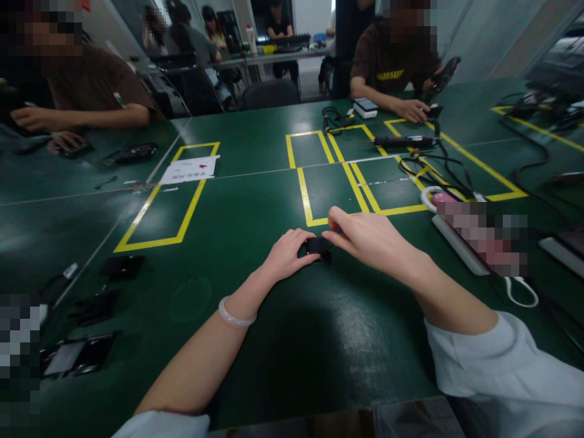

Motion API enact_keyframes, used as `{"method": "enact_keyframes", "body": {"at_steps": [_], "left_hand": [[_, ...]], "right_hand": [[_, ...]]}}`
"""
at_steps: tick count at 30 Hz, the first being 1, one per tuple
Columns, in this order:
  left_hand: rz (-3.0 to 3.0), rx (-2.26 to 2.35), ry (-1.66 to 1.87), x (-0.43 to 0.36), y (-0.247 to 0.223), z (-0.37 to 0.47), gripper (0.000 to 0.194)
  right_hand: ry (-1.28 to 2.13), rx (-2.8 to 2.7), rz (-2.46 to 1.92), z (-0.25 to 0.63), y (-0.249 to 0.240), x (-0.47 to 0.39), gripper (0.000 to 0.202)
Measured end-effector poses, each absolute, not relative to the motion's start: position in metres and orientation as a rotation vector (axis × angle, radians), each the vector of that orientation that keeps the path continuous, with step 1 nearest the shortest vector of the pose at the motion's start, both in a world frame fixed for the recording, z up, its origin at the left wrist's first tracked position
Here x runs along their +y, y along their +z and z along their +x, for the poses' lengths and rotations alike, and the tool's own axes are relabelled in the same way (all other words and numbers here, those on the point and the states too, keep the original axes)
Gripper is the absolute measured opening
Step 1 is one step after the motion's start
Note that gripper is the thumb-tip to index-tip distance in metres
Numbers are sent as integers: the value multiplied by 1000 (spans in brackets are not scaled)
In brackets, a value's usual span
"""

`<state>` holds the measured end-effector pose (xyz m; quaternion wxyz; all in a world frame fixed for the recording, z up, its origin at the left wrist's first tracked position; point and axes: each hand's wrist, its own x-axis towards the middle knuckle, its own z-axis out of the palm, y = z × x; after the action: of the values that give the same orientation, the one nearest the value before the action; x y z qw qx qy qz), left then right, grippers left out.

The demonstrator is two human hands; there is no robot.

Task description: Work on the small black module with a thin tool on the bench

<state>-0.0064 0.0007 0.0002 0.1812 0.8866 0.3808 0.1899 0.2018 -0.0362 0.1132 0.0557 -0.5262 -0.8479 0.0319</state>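
A small black object rests on the green table in the middle of the view. My left hand holds its left side between thumb and fingers. At its upper right is my right hand, with thumb and index finger brought together near the object's right edge. Whatever lies between those fingertips is too small and dark to make out. A pale bracelet circles my left wrist.
Yellow tape outlines mark the table. Black parts lie at left, a paper label beyond. A black tool, cables and a pinkish item are at right. Two people sit across.
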Motion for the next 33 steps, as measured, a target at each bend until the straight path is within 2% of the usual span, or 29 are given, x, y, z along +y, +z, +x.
{"method": "enact_keyframes", "body": {"at_steps": [9,14,23,29,33], "left_hand": [[2505,1085,549,0,0,-6,37],[2508,1085,530,0,2,-6,37],[2499,1081,547,0,0,-6,37],[2517,1096,525,0,0,-6,36],[2517,1097,528,0,0,-6,38]], "right_hand": [[155,-2584,-1506,204,112,-37,18],[117,-2575,-1579,199,113,-38,26],[160,-2595,-1491,205,110,-36,17],[132,-2573,-1558,199,114,-37,26],[120,-2584,-1568,201,112,-36,21]]}}
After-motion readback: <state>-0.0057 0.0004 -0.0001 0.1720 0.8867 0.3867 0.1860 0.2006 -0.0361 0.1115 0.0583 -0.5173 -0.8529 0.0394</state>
